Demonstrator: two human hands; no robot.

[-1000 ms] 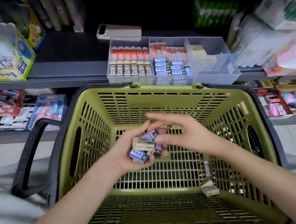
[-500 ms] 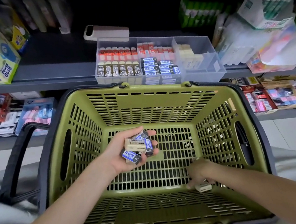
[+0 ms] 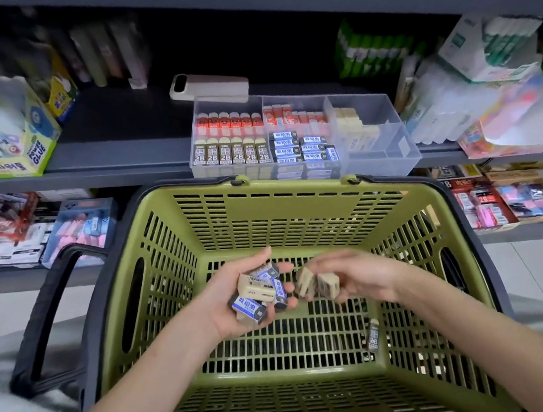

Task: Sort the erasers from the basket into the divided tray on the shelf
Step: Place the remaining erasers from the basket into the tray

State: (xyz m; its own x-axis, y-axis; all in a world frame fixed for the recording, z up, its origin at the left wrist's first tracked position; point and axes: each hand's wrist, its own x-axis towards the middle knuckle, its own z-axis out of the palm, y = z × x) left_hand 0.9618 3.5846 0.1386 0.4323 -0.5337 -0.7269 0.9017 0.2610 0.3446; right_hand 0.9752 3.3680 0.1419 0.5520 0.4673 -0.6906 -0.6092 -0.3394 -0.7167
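Half a second ago my right hand (image 3: pixel 352 276) was down at the near right of the basket (image 3: pixel 298 209) floor picking at a loose eraser; now it has come up beside my left hand (image 3: pixel 241 299), the two nearly touching above the middle of the basket. From the head view, my left hand lies palm up, fingers curled around a small heap of erasers (image 3: pixel 261 293), blue-sleeved ones and a cream one stacked loosely on each other. My right hand is pinched on two cream erasers (image 3: pixel 318 284), thumb and fingers closed on their sides, held just beside the heap. One sleeved eraser (image 3: pixel 373 334) lies alone on the basket floor, low and to the right, well below both hands. I judge these to be light, slightly springy blocks; the paper sleeves look slick, so a loose pile could slide off my palm if I tilt it. Best taken by the long sides, one or two at a time, rather than by the sleeve ends. Beyond the basket's far rim, the divided tray (image 3: pixel 391 159) stands on the shelf (image 3: pixel 118 156), its left and middle compartments packed in rows, the right one partly filled with cream erasers.
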